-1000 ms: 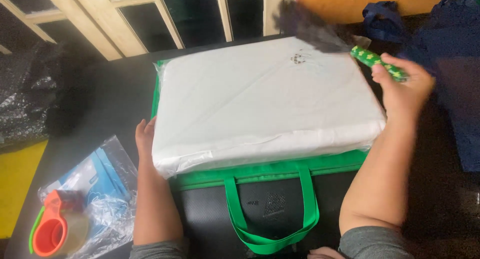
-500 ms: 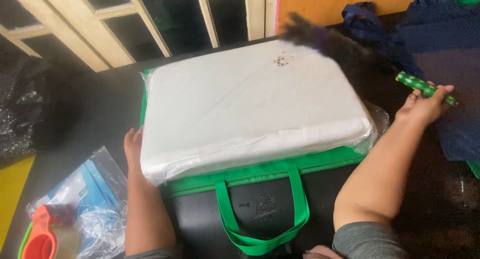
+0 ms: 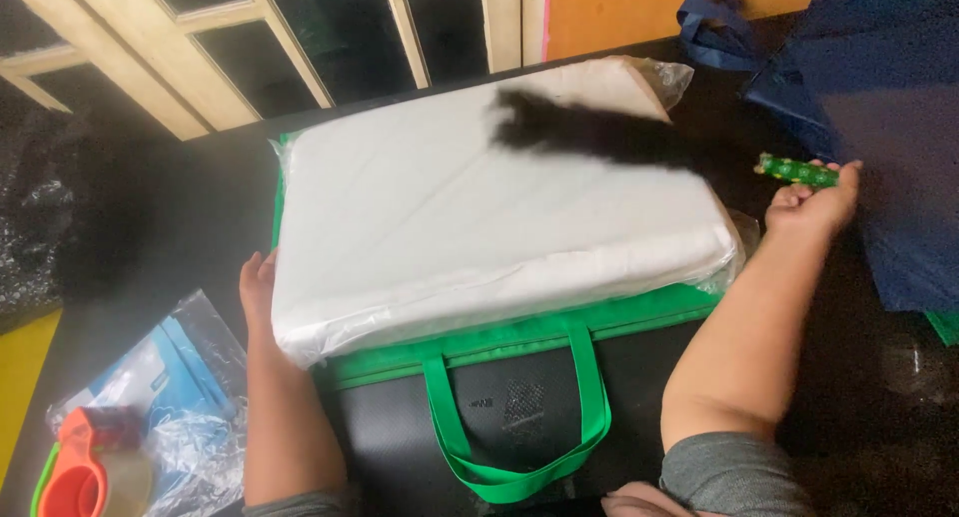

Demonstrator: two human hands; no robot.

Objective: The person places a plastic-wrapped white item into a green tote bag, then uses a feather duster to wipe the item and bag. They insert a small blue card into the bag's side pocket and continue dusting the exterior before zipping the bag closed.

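On glossy black table (image 3: pixel 180 227), plastic-wrapped white slab (image 3: pixel 479 227)

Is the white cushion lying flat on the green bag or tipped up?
Flat. The white cushion lies broad side down on the green bag, whose handles stick out at the near edge.

The duster head (image 3: pixel 589 132) is a black blur; the white pad (image 3: pixel 479 217) hides most of the left hand (image 3: pixel 257 285)

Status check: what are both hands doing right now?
Left hand flat against white cushion edge. Right hand grips green-handled duster, black feathers blurred over cushion.
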